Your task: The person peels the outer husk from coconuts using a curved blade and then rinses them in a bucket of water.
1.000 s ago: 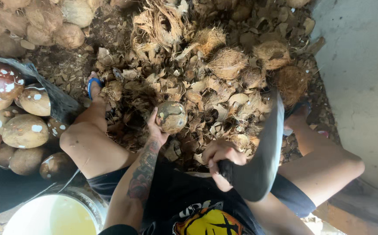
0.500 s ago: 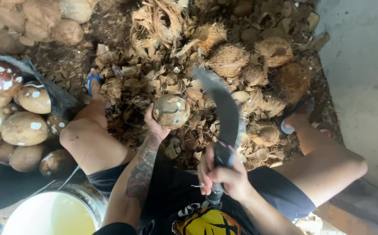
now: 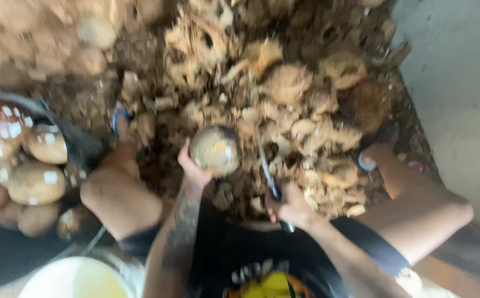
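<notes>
Left hand (image 3: 193,168) cupped a husked coconut (image 3: 215,149), fingers wrapped under it. Right hand (image 3: 292,207) gripped a knife (image 3: 267,171) w/ fingers closed, blade just right of it. Trimming step, prob.; next cut needs a steady shell.

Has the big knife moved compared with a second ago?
Yes. The knife has swung from the right knee side leftward, its blade now beside the coconut.
</notes>
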